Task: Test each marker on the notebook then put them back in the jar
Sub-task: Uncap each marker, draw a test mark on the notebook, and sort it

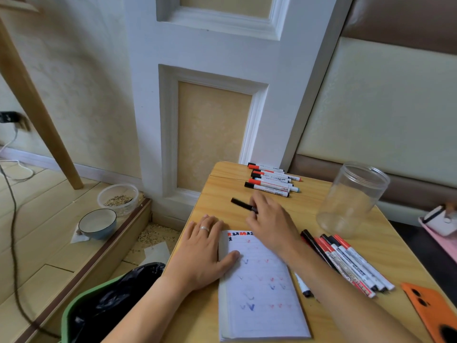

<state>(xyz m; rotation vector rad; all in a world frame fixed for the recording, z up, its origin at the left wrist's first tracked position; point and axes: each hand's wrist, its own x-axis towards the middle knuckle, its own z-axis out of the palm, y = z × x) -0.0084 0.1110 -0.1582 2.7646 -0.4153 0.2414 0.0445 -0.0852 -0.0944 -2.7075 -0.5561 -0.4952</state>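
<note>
Wooden table: right hand pinches black marker, left hand flat on notebook

My left hand lies flat, palm down, fingers straight. My right hand reaches forward, forearm extended, fingers curled in a pinch.

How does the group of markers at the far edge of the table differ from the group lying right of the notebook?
The far group of markers lies in a tidy stack, roughly crosswise, caps toward the left. The near group of markers lies fanned beside the notebook, running diagonally, caps pointing away from the person. The far group sits left of the jar; the near group sits in front of it. Both hold white-barrelled markers with red and black caps, and neither is in the jar.
</note>
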